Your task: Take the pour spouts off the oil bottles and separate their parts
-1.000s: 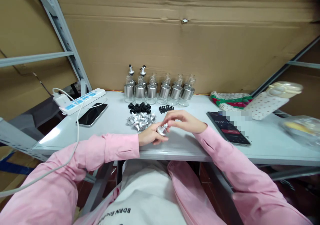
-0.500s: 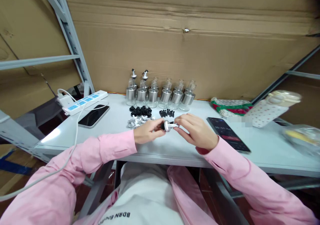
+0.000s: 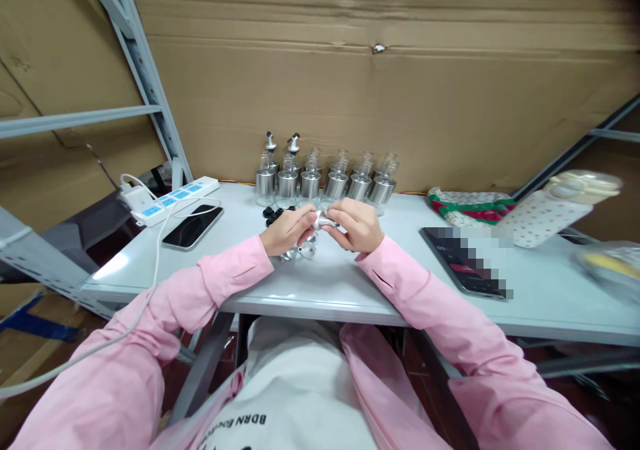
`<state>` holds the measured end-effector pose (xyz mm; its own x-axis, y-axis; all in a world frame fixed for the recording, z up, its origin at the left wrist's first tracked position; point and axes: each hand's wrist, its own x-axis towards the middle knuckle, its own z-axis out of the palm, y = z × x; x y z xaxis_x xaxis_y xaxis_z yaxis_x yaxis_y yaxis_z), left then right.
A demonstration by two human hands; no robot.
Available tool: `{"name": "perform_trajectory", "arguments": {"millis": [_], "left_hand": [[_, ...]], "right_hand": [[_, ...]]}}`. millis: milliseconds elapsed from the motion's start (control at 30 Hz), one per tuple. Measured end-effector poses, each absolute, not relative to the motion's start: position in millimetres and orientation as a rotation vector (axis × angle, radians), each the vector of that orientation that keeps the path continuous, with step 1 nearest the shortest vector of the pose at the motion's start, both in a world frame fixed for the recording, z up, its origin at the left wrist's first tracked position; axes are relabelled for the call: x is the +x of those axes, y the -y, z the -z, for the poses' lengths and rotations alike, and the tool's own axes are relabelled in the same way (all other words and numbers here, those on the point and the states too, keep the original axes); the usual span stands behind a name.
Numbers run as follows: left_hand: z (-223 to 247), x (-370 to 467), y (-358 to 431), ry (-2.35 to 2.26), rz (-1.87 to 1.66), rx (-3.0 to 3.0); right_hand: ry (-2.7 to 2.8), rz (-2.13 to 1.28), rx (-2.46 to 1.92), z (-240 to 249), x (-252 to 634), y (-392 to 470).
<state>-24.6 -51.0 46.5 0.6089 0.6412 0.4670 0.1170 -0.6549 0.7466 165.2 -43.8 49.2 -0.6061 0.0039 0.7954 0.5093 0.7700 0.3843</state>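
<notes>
Between my two hands, above the middle of the table, is a silver pourer top [image 3: 320, 220]. My left hand [image 3: 287, 231] is closed on its base end, and the fingers of my right hand [image 3: 356, 225] pinch its narrow spout end. Just behind and beneath my left hand lie black stoppers [image 3: 270, 214], partly covered by it. Loose silver pourer pieces [image 3: 303, 249] lie under the hands. Rows of glass bottles with steel sleeves [image 3: 311, 185] stand behind; two at the back left carry silver-and-black pourers [image 3: 294, 145].
A power strip [image 3: 175, 201] with a white cable and a phone [image 3: 194, 227] lie on the left of the table [image 3: 345, 290]. On the right are a second phone [image 3: 457, 263], a patterned cloth [image 3: 470, 207], a dotted white item [image 3: 550, 220] and a plastic bag [image 3: 610, 263].
Both hands have moved away from my body and slightly left with the pourer top, closer together. They now hide the small black levers and part of the stoppers. The camera view has shifted slightly.
</notes>
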Motion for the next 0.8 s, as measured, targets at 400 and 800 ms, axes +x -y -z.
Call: {"name": "perform_trajectory", "arguments": {"millis": [400, 800], "left_hand": [[-40.6, -22.2, 45.8, -0.594, -1.008, 2.015], [-48.3, -33.3, 33.7, -0.807, -1.288, 2.879]], "right_hand": [[2.005, 0.702, -0.589, -51.5, 160.1, 54.7], [1.687, -0.831, -0.920, -55.3, 141.7, 59.8]]}}
